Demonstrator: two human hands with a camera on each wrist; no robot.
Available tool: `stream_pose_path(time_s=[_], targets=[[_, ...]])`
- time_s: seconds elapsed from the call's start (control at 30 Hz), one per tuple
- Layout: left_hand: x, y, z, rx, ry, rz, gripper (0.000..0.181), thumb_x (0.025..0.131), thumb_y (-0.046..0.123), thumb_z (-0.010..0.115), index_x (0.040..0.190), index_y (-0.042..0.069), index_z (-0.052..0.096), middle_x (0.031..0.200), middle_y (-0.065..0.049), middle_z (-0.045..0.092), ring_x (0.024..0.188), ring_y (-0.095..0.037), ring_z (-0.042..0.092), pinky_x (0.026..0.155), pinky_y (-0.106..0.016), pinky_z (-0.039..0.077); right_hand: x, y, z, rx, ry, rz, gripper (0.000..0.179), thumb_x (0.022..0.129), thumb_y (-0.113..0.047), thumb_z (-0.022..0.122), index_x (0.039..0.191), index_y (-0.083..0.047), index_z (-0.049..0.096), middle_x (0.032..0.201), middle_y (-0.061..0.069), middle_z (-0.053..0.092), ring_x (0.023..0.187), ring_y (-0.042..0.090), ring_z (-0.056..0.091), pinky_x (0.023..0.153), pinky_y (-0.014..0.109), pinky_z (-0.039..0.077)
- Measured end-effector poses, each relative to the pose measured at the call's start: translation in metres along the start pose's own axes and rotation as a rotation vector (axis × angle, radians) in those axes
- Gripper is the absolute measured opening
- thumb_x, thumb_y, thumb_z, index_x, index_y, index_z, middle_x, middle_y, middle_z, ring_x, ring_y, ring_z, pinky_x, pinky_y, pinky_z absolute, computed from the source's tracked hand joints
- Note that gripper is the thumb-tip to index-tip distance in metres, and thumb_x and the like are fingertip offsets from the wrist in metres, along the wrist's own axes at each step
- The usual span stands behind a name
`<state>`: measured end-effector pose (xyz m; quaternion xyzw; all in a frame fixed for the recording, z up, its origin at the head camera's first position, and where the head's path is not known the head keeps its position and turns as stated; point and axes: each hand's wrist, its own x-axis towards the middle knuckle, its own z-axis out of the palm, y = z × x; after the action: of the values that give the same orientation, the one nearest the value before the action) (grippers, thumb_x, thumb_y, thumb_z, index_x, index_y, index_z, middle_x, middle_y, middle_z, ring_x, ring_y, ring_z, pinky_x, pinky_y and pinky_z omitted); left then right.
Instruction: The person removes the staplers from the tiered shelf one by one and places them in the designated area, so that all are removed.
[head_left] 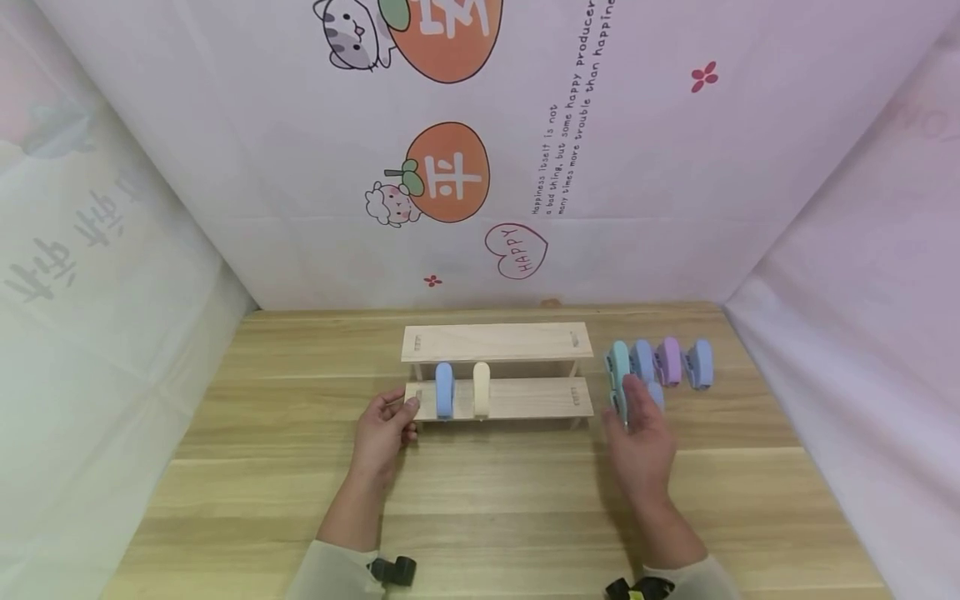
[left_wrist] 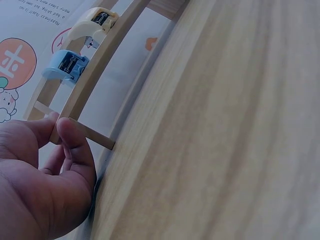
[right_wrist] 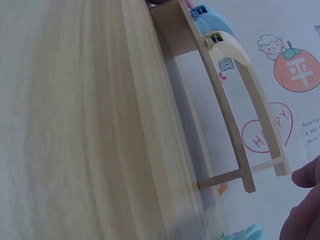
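Note:
A two-step wooden rack (head_left: pixel 532 398) stands on the table. On its lower step sit a small blue stapler (head_left: pixel 444 390) and a cream stapler (head_left: pixel 481 390), side by side toward the left. My left hand (head_left: pixel 381 433) pinches the left end of that step between thumb and fingers, as the left wrist view also shows. To the right of the rack, my right hand (head_left: pixel 643 446) reaches over the near staplers with fingers extended. A teal stapler (head_left: pixel 618 404) shows between its thumb and fingers, and a blue one (head_left: pixel 656 394) is partly hidden behind them.
Beyond the right hand, a row holds another teal stapler (head_left: pixel 618 358), a blue one (head_left: pixel 642 360), a purple one (head_left: pixel 668 362) and a blue one (head_left: pixel 700 364). The rack's upper step (head_left: pixel 495 342) carries nothing. White printed cloth (head_left: pixel 637 208) encloses the table's back and sides.

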<state>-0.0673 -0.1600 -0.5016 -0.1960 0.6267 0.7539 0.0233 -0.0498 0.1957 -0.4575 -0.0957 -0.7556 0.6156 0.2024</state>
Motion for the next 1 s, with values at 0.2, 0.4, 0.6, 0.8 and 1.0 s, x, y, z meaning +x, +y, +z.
stream_pose_path(time_s=[0.2,0.4,0.6,0.8,1.0], targets=[[0.001,0.0,0.0,0.005,-0.004,-0.003,0.045,0.098,0.019,0.075,0.138,0.007,0.056,0.108,-0.01,0.065,0.079,-0.016,0.06,0.064,-0.023,0.058,-0.005,-0.001,0.011,-0.011,-0.052,0.021,0.059,0.09,0.006,0.073,0.146,-0.001,0.055,0.149,0.013,0.056,0.141,0.029,0.05,0.109,0.016,0.041],[0.0,0.0,0.001,0.004,-0.003,-0.003,0.045,0.099,0.019,0.074,0.139,0.007,0.056,0.109,-0.01,0.065,0.079,-0.016,0.06,0.063,-0.023,0.058,-0.011,-0.005,0.024,-0.032,-0.123,0.091,0.061,0.092,-0.003,0.076,0.149,-0.006,0.053,0.153,0.009,0.052,0.145,0.024,0.045,0.116,0.024,0.037],[0.0,-0.001,0.002,0.003,0.007,0.009,0.045,0.098,0.019,0.075,0.137,0.008,0.057,0.109,-0.011,0.065,0.079,-0.017,0.06,0.063,-0.023,0.059,-0.017,-0.005,0.039,0.005,-0.195,0.068,0.062,0.092,-0.005,0.078,0.149,-0.005,0.052,0.155,0.008,0.05,0.146,0.023,0.043,0.116,0.021,0.036],[0.002,-0.002,0.003,0.019,0.009,0.007,0.047,0.096,0.022,0.077,0.137,0.009,0.058,0.111,-0.012,0.067,0.08,-0.017,0.061,0.064,-0.024,0.059,-0.024,-0.002,0.055,-0.019,-0.246,-0.002,0.062,0.092,-0.005,0.078,0.149,-0.005,0.052,0.155,0.008,0.05,0.146,0.023,0.043,0.116,0.019,0.035],[0.001,0.001,0.002,0.034,0.026,0.007,0.043,0.097,0.019,0.076,0.135,0.01,0.059,0.114,-0.014,0.067,0.08,-0.019,0.061,0.063,-0.025,0.059,-0.029,-0.007,0.07,-0.089,-0.282,-0.039,0.062,0.093,-0.008,0.078,0.149,-0.006,0.052,0.154,0.007,0.051,0.145,0.022,0.045,0.118,0.024,0.035]])
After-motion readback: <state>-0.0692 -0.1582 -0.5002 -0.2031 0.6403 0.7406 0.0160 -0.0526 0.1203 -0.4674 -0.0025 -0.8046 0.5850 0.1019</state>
